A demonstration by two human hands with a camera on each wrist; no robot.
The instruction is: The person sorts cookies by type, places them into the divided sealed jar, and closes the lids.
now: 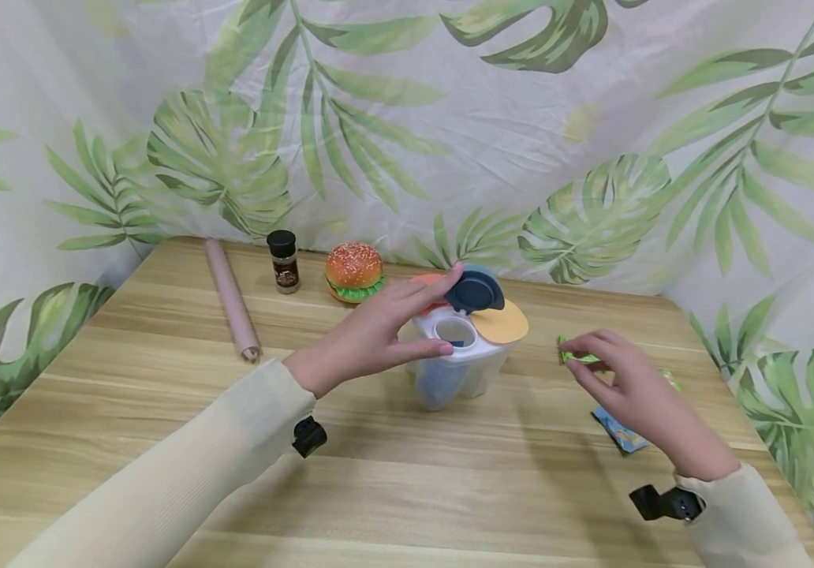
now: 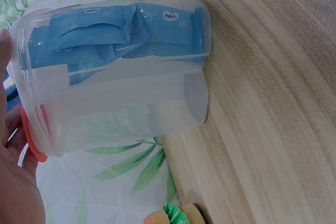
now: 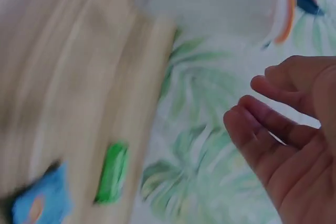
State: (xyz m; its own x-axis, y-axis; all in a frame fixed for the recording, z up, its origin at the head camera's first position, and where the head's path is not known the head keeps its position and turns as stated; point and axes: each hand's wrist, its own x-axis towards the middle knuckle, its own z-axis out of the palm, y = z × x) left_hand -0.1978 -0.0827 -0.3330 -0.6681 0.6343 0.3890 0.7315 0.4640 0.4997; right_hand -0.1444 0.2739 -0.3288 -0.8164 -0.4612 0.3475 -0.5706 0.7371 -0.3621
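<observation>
A clear plastic storage container with a white top and coloured flip lids stands on the table. Its navy lid is raised above a round opening, and blue packets fill one compartment. My left hand holds the container's top, thumb at the opening's rim and fingers at the orange lid. To the container's right my right hand hovers with thumb and fingers apart, nothing between them in the right wrist view. Beneath it lie a green packet and a blue packet.
A rolled pinkish mat lies at the left. Beside it stand a black-capped spice jar and a toy hamburger. A leaf-printed cloth hangs behind the wooden table.
</observation>
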